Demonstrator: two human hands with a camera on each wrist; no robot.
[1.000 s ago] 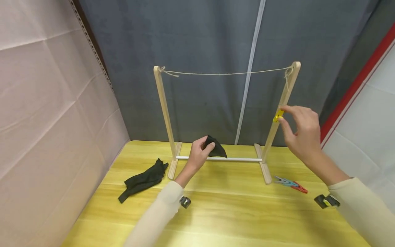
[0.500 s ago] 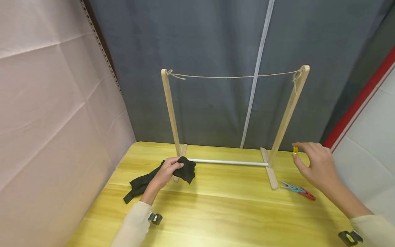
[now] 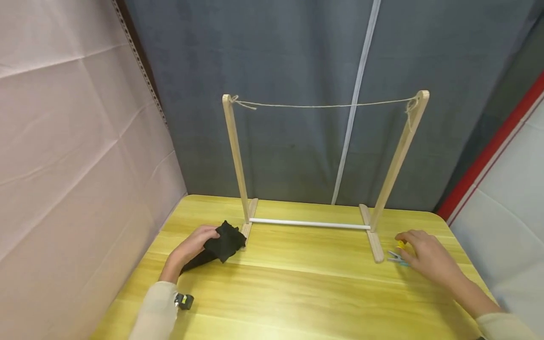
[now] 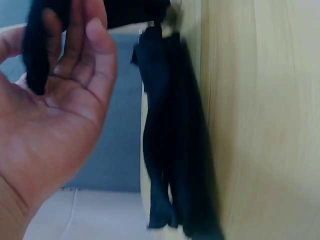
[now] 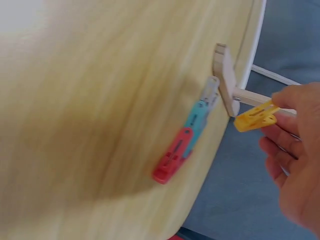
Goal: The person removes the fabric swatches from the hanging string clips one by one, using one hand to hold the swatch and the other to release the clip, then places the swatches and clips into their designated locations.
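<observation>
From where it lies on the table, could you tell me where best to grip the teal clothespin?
Probably the teal clothespin is best pinched from above across its two long sides, near the middle: it lies flat, its far end touching the red clothespin.

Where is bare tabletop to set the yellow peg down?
The table is bare in front of the rack, between both hands. It is crowded at the rack's right foot, where the right hand holds the yellow peg over two pegs, and left, around the cloth.

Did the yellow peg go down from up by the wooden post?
Yes. The yellow peg, pinched by the right hand, has dropped from beside the right post to just above the table, near its foot.
</observation>
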